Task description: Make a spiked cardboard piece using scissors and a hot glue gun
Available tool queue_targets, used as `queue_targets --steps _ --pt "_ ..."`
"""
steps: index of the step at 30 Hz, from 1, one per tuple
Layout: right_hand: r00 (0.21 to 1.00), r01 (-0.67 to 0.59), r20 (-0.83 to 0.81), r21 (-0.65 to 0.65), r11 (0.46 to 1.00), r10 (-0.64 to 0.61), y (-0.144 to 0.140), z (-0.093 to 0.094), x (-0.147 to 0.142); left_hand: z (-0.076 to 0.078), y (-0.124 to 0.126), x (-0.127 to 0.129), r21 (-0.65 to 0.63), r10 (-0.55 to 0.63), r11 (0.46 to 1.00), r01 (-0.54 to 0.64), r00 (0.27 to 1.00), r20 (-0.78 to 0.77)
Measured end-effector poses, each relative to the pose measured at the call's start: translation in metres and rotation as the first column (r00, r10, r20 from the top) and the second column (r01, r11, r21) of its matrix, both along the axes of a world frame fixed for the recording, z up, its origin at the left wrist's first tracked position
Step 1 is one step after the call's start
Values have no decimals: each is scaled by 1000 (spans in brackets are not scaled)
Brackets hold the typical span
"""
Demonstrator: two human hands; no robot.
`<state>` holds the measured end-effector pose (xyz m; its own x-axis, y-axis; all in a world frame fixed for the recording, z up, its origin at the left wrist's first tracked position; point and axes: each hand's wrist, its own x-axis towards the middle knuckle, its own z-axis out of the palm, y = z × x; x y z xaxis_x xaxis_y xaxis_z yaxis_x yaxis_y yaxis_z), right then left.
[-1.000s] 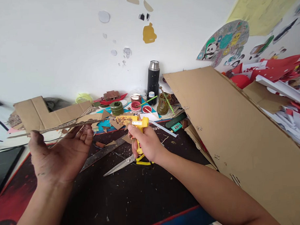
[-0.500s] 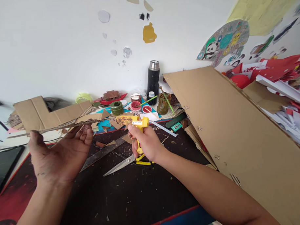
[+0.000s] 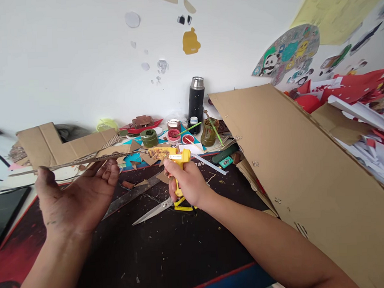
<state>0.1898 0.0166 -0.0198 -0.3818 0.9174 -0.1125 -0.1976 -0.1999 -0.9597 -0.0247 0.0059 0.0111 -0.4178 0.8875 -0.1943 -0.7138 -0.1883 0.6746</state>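
Note:
My right hand (image 3: pixel 183 178) is wrapped around the handle of a yellow hot glue gun (image 3: pixel 180 158), its stained nozzle pointing left. A clear glue stick (image 3: pixel 208 164) sticks out behind it. The nozzle tip is at the right end of a thin cardboard piece (image 3: pixel 79 161), seen nearly edge-on. Palm up, my left hand (image 3: pixel 78 196) holds this piece, with the thumb at its near edge and the fingers underneath. An L-shaped cardboard upright (image 3: pixel 44 145) rises from its far side. Scissors (image 3: pixel 159 210) with yellow handles lie below the glue gun.
A metal ruler (image 3: pixel 131 195) lies on the dark mat (image 3: pixel 145 259). Behind are a green paint jar (image 3: pixel 149 138), a red paint jar (image 3: pixel 173 136) and a black thermos (image 3: pixel 196 99). A large cardboard sheet (image 3: pixel 299 157) leans at right, beside paper scraps (image 3: pixel 357 92).
Almost nothing differs. My left hand and the cardboard have shifted very slightly left; the glue gun stays in place at the cardboard's right end.

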Motion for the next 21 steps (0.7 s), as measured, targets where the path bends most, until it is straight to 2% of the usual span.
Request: queue_targets --steps 21 --pt "1000 0 24 -9 1000 0 -1 1 0 3 0 1 -3 12 1000 -12 1000 29"
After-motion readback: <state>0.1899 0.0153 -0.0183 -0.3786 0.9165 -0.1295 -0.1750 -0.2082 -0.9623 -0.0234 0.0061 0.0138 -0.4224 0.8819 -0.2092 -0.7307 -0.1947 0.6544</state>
